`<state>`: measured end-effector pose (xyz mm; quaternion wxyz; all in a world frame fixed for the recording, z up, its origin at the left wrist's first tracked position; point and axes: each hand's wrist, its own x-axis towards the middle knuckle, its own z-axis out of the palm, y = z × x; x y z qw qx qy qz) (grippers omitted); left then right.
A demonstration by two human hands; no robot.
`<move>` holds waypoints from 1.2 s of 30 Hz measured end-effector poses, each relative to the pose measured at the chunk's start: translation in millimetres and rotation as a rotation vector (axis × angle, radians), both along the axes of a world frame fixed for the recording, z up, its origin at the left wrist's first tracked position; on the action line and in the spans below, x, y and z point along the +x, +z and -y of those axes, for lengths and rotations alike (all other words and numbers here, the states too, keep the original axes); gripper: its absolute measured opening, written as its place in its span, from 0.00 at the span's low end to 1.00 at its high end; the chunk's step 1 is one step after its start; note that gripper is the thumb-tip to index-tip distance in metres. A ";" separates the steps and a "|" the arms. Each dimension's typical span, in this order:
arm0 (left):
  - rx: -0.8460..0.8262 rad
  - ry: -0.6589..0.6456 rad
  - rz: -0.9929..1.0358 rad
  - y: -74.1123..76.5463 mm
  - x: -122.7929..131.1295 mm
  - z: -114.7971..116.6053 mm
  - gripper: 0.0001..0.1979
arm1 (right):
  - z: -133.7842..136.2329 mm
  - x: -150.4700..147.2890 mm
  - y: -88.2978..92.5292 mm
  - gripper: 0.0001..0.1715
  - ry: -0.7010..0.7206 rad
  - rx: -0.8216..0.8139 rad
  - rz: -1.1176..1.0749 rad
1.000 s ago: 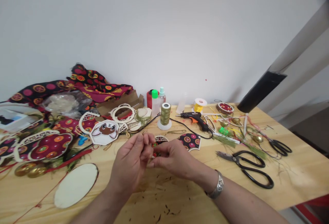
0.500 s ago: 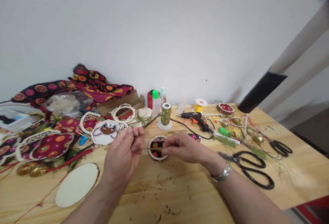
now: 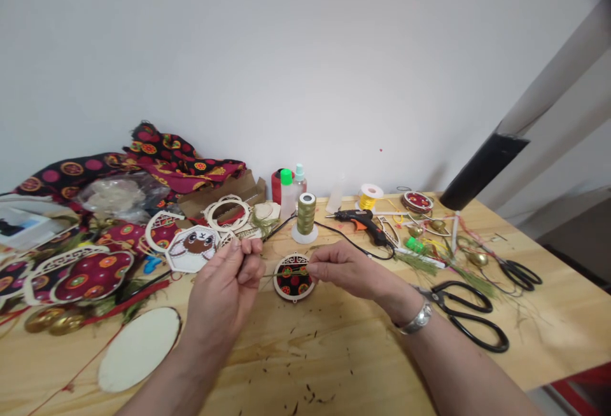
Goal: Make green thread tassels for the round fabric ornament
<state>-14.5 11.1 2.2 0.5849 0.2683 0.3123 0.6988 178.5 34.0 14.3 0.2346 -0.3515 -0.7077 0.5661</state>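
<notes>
Between my hands runs an olive-green thread [image 3: 281,274], stretched roughly level above a round ornament [image 3: 291,287] with a pale rim and dark patterned cloth. My left hand [image 3: 236,282] is closed on the thread's left end. The fingertips of my right hand [image 3: 334,268] pinch its other end, beside the ornament's right edge and partly over it. A silver bracelet [image 3: 419,317] circles my right wrist. Upright behind the ornament stands a spool of olive-green thread [image 3: 306,214].
Right of the spool lies a hot glue gun [image 3: 361,222], with yellow cord [image 3: 367,200] behind it. Black-handled scissors [image 3: 465,314] rest at the right. Left are a sheep-face piece [image 3: 191,249], an oval board [image 3: 139,347] and patterned cloth [image 3: 176,158]. Glue bottles [image 3: 287,193] stand by the wall.
My right hand has shifted slightly right, uncovering more of the ornament. A little more thread shows between my hands. The whole view has moved slightly.
</notes>
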 end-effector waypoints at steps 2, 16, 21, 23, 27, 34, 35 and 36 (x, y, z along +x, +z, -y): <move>-0.015 -0.003 0.010 0.7 -0.3 1.1 0.08 | 0.6 0.5 0.7 0.19 0.007 0.000 -0.005; 0.089 0.626 -0.453 14.5 -16.2 -2.6 0.15 | 6.3 5.1 16.1 0.17 0.055 -0.060 0.054; 0.319 0.059 -0.924 9.6 8.5 20.4 0.14 | 6.2 5.3 13.1 0.15 0.088 -0.032 0.030; 0.225 -0.157 -0.856 1.1 12.5 23.8 0.16 | 6.2 5.0 11.7 0.15 0.094 -0.005 0.003; 0.100 -0.310 -0.798 -11.8 11.2 23.3 0.19 | 6.3 4.5 10.8 0.15 0.086 0.046 0.033; 0.238 -0.422 -1.050 -12.6 13.5 21.2 0.18 | 5.6 5.3 11.8 0.13 0.083 0.073 0.124; 0.270 -0.399 -1.102 -11.7 13.8 20.7 0.17 | 5.4 5.3 11.6 0.12 0.081 0.072 0.131; 0.304 -0.374 -1.146 -10.9 13.9 20.1 0.16 | 5.1 5.2 11.3 0.12 0.079 0.074 0.144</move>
